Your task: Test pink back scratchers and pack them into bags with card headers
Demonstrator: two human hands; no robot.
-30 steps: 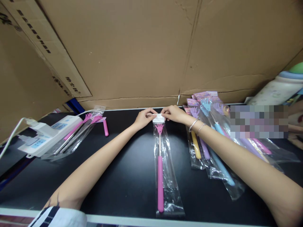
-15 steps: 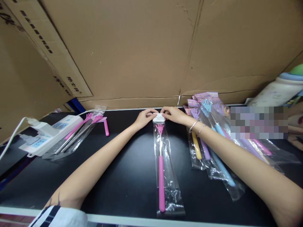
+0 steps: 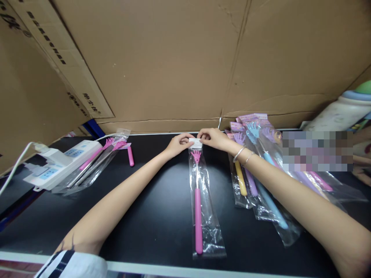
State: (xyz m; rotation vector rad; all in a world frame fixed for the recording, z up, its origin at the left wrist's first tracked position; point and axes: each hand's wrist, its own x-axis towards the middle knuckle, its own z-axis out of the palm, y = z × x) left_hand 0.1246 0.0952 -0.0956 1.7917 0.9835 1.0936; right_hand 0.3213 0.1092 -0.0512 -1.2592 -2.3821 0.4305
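A pink back scratcher (image 3: 198, 216) lies in a clear plastic bag (image 3: 213, 231) on the black table, its hand-shaped head towards the far side. Across the bag's top sits a white header card (image 3: 195, 143). My left hand (image 3: 180, 145) pinches the card's left edge between thumb and fingers. At the card's right edge, my right hand (image 3: 213, 138) is closed in a similar pinch, with bracelets on its wrist. Under and beside my right forearm lie several bagged back scratchers (image 3: 269, 200) in yellow, purple, blue and pink.
On the left, a white power strip (image 3: 62, 164) with plugs lies near bagged pink back scratchers (image 3: 95, 158) and a loose pink handle (image 3: 131, 156). Cardboard (image 3: 168, 58) walls the back. At the right stand a pale bottle (image 3: 339, 114) and part of another person's hand (image 3: 362, 170).
The bagged pink back scratcher has shifted slightly away from me, towards the cardboard. Both hands keep their places at the header card, the right hand a touch higher.
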